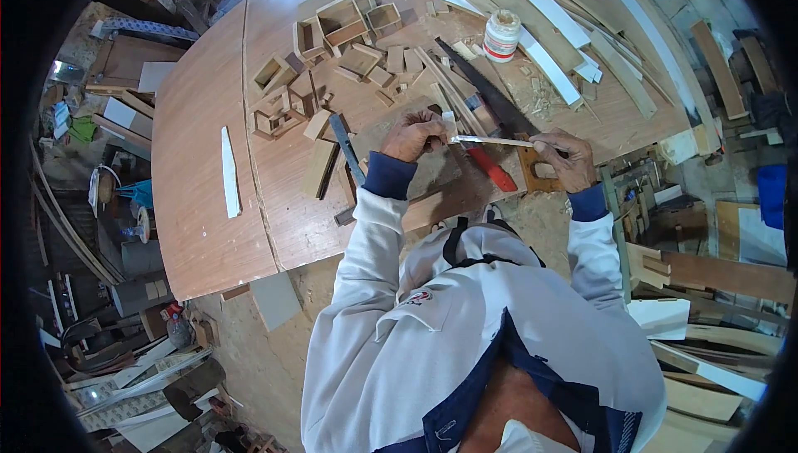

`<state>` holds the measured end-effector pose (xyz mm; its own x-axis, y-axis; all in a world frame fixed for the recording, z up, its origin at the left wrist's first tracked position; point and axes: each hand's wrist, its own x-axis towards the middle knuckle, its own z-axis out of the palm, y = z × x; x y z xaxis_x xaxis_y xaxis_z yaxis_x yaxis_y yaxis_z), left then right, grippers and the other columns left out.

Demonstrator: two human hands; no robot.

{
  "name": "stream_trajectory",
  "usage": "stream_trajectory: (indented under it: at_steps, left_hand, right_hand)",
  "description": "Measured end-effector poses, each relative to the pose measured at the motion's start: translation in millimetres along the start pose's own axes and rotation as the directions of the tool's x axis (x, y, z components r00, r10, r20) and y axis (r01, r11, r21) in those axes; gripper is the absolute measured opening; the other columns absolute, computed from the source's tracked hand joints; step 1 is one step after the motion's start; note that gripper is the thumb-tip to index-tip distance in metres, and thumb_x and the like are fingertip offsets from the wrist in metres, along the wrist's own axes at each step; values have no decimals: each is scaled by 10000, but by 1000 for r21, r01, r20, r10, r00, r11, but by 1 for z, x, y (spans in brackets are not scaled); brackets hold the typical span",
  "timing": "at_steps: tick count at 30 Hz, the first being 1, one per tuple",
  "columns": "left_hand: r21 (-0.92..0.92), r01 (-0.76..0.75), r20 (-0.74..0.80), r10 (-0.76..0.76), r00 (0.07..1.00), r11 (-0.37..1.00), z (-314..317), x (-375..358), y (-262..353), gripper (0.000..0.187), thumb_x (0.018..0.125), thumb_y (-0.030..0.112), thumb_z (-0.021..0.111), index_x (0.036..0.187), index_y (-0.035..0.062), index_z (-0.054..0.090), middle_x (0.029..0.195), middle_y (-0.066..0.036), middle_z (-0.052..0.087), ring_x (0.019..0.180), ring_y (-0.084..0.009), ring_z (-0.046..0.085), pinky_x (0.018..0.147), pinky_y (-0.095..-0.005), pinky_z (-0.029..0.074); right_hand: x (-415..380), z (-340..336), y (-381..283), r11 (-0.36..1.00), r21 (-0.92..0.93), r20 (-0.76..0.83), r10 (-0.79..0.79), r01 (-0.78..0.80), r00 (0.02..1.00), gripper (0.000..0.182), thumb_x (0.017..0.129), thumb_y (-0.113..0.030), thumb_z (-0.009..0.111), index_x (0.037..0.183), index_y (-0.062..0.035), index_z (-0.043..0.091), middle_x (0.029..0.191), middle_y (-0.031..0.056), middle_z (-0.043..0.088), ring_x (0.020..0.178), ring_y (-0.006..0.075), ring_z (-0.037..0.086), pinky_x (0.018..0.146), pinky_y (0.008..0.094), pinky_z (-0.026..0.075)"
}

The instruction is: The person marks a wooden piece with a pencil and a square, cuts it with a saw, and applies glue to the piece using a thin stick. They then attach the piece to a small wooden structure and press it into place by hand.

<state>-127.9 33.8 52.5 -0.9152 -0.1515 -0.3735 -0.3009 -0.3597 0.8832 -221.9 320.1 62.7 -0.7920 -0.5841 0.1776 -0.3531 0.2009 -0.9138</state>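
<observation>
My left hand [416, 135] is closed, its fingers pinching a small pale piece [450, 125]. My right hand [565, 159] is closed round one end of a thin light stick [495, 141], whose white-tipped other end meets the small piece. Below the stick lies a red-handled tool [492, 169]. A handsaw [482, 83] rests beyond my hands, its wooden handle [542, 172] just under my right hand. Farther back stands an open white jar [501, 36] with a red-marked label.
Small wooden boxes [341, 22] and offcuts sit on the table [195, 162] beyond my left hand. A blue-grey bar [347, 147] lies beside my left wrist. Long strips [549, 66] cover the far right. A white sliver [229, 172] lies at the left.
</observation>
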Motion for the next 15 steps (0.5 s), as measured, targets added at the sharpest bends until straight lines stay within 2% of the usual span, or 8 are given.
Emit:
stream_trajectory:
  at_steps: [5, 7, 8, 10, 14, 15]
  left_hand:
    - [51, -30, 49, 28, 998, 998, -3, 3, -7, 76, 783, 93, 602, 749, 25, 595, 676, -63, 596, 592, -124, 536, 555, -228, 415]
    - [34, -24, 35, 22, 999, 999, -2, 2, -7, 82, 785, 98, 597, 743, 28, 597, 672, -56, 595, 586, -119, 532, 555, -227, 413]
    - [35, -23, 35, 22, 999, 999, -2, 1, -7, 82, 785, 98, 597, 743, 28, 597, 672, -56, 595, 586, -119, 532, 555, -227, 413]
    - [60, -15, 18, 14, 1000, 998, 2, -2, -2, 87, 785, 105, 598, 743, 28, 597, 667, -49, 593, 577, -118, 526, 553, -230, 411]
    - [77, -20, 41, 17, 999, 997, 4, -5, 2, 66, 775, 86, 606, 749, 26, 596, 673, -48, 594, 565, -120, 518, 539, -232, 407]
    - [35, -15, 24, 14, 1000, 999, 4, -3, -2, 54, 770, 73, 611, 750, 25, 595, 674, -51, 594, 562, -122, 518, 532, -234, 406]
  right_hand:
    - [2, 1, -3, 997, -31, 14, -67, 68, 998, 149, 835, -68, 659, 956, 11, 692, 791, 93, 638, 709, 141, 569, 654, 255, 445]
    - [1, -4, -11, 994, -104, 120, -19, 32, 993, 142, 824, -55, 666, 946, 12, 691, 782, 93, 630, 697, 140, 562, 634, 256, 439]
    - [1, -3, -11, 994, -103, 120, -19, 31, 993, 142, 824, -55, 666, 946, 12, 691, 782, 93, 630, 697, 140, 562, 634, 256, 439]
    - [-1, -2, -9, 998, 19, 52, -62, 61, 997, 136, 811, -35, 671, 938, 9, 692, 769, 91, 621, 691, 139, 556, 616, 257, 433]
    - [2, 1, -5, 998, -24, 5, -62, 62, 998, 133, 808, -25, 671, 935, 6, 694, 768, 87, 620, 693, 138, 557, 612, 256, 433]
    - [1, 2, -7, 997, -33, 21, -68, 69, 997, 131, 808, -21, 669, 934, 5, 694, 772, 86, 622, 697, 139, 560, 616, 257, 435]
